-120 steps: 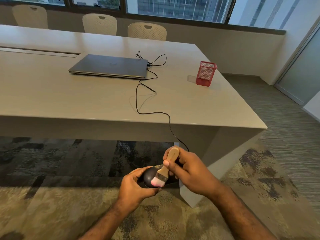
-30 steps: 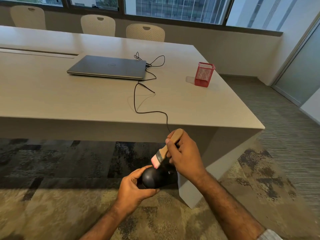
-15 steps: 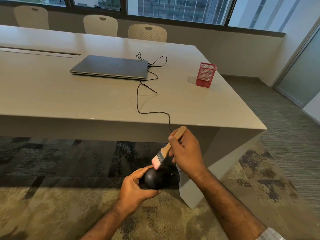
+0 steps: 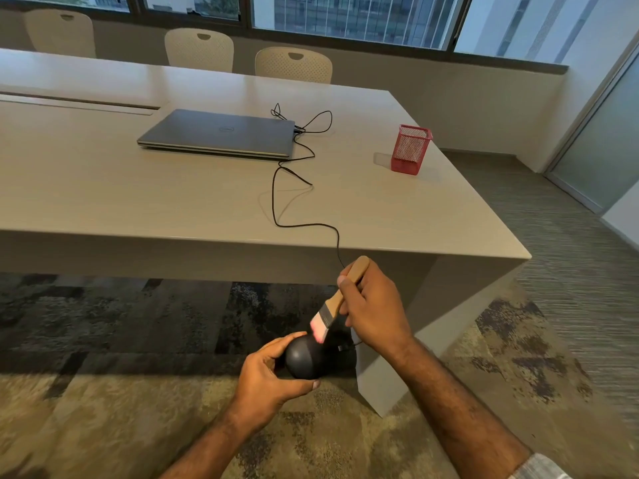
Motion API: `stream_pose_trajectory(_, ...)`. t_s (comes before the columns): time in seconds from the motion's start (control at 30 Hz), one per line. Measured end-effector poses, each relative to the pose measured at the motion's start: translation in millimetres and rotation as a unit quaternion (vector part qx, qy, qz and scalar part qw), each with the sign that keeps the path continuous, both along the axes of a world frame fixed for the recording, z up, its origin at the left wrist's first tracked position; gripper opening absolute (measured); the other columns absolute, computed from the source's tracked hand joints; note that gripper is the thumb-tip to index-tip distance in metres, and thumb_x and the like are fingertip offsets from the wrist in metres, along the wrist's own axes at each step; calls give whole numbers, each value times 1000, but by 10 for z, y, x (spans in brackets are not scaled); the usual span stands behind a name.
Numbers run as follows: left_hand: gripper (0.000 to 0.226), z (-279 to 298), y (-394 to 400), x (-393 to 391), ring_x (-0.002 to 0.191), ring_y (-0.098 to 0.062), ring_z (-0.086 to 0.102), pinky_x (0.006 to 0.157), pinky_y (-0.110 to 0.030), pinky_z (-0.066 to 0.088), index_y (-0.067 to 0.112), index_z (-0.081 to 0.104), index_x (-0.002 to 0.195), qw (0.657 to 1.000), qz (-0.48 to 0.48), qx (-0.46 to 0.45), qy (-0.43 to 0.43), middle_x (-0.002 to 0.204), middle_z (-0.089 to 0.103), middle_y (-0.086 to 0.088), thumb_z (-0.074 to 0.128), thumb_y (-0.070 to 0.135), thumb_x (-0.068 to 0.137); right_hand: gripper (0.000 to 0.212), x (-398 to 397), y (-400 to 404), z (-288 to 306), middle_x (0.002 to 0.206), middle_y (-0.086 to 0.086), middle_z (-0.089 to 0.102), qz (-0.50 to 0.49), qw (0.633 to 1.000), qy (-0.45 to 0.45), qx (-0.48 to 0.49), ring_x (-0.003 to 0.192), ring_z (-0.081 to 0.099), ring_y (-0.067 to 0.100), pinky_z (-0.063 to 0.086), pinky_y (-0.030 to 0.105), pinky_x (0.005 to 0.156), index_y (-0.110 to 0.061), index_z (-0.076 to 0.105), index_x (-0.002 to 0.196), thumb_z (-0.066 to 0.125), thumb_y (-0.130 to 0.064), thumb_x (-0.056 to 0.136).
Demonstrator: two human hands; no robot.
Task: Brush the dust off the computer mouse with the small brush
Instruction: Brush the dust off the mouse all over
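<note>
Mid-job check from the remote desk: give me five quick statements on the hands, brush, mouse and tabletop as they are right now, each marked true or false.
1. The left hand grips the black mouse below the table's edge. True.
2. The right hand holds the brush by its bristles. False: it grips the wooden handle, with the pink bristles pointing down at the mouse.
3. The laptop on the table is open. False: its lid is closed.
4. The red mesh cup stands upright near the table's right edge. True.
5. The mouse is wireless. False: a black cable runs across the table and over its edge down toward the mouse.
</note>
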State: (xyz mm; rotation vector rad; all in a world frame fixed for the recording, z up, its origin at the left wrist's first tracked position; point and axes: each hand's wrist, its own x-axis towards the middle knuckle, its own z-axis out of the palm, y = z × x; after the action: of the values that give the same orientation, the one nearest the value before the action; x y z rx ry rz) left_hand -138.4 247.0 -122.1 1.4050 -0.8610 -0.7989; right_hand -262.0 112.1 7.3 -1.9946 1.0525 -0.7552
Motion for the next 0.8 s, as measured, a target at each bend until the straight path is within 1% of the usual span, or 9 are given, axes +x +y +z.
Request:
stream_pose_trajectory(0.13,75,6,-8,-1,112,-18,70,97,-37,58,39,74,114,1000,-4,3,4,120,74,3,98,21,45,10,-40,-7,-25,74,0,65,-7,999,-52,16,59,61,12,53,32,61,-27,57,92,51,-27,100)
stream_pose_trajectory(0.23,74,11,-7,4,112,-17,70,96,-35,58,42,75,112,1000,-3,5,7,121,74,6,98,12,48,13,-65,-38,-31,73,0,61,-5,998,-51,44,65,59,17,53,37,65,-26,58,88,52,-22,98)
stream_pose_trajectory(0.3,74,-3,-6,2,112,-17,70,97,-34,58,41,75,110,1000,-2,7,10,121,74,5,98,6,50,10,-72,-46,-38,75,0,62,1,999,-22,38,69,60,18,55,40,70,-24,59,92,52,-23,99)
stream_pose_trajectory(0.37,74,-24,-6,-2,112,-19,70,97,-35,57,36,75,111,1000,-4,8,16,120,74,-1,98,1,51,8,-79,-40,-51,76,2,64,1,999,-28,27,69,62,19,56,42,71,-22,59,96,52,-25,100)
stream_pose_trajectory(0.47,74,-33,-8,0,113,-20,70,97,-33,57,33,75,113,1000,-5,9,18,120,74,-4,97,-3,51,8,-102,-32,-58,74,5,66,-15,997,-76,15,63,63,17,57,37,62,-21,59,97,53,-25,100)
stream_pose_trajectory(0.57,76,-42,1,8,113,-19,70,97,-32,57,29,74,115,1000,-4,14,25,121,74,-4,97,-5,51,10,-135,-53,-35,66,5,63,-41,985,-158,55,53,60,11,52,27,49,-23,58,91,55,-19,99)
stream_pose_trajectory(0.63,76,-41,8,12,111,-18,71,94,-30,58,28,74,116,999,-1,19,42,119,75,-2,96,-7,52,13,-172,-76,-28,70,8,64,-60,976,-196,71,56,61,13,53,27,49,-24,57,90,54,-17,100)
stream_pose_trajectory(0.73,75,-29,18,11,106,-19,73,85,-29,61,30,75,115,996,1,27,80,115,77,-1,93,-11,54,10,-223,-69,-73,79,12,66,-82,970,-216,75,64,64,17,56,31,54,-24,57,94,54,-17,100)
stream_pose_trajectory(0.8,75,-18,14,15,107,-22,73,82,-29,62,25,74,116,994,8,28,103,115,77,-4,90,-15,54,8,-246,-40,-123,81,15,67,-96,966,-229,79,64,65,17,56,28,54,-22,57,95,57,-15,99)
